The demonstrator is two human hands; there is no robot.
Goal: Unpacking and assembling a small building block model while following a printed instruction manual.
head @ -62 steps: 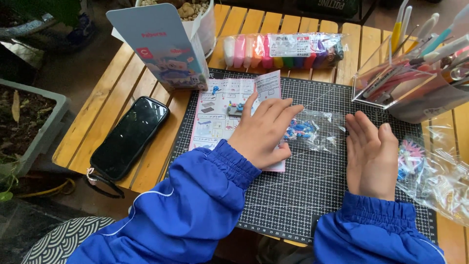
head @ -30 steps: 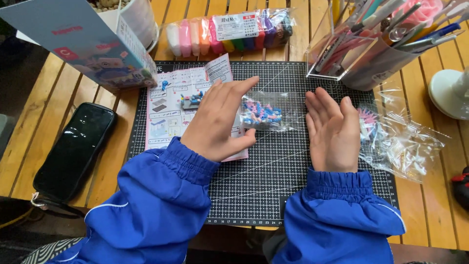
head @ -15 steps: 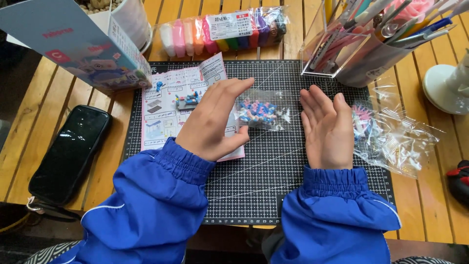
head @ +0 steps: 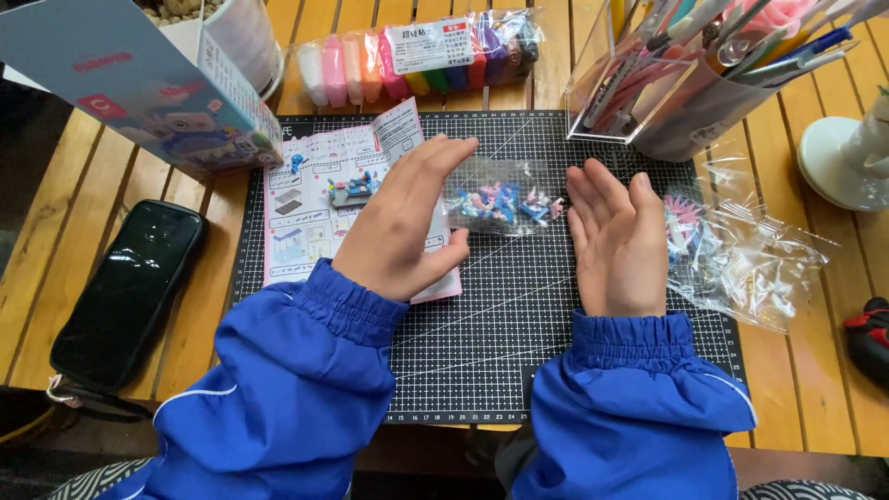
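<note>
On a slatted wooden table (head: pixel 111 204) lies a dark gridded cutting mat (head: pixel 482 352); the left hand (head: pixel 407 222) and right hand (head: pixel 616 236), both spread wide and holding nothing, flank a small clear bag of bricks (head: pixel 505 199) resting on the mat between them

Both hands held open, palms facing each other across a gap: the left hand (head: pixel 407 222) tilted on edge, fingers together, thumb curled under; the right hand (head: pixel 619 239) upright, fingers extended. Blue elastic-cuffed sleeves cover both forearms. Neither appears to grasp anything.
</note>
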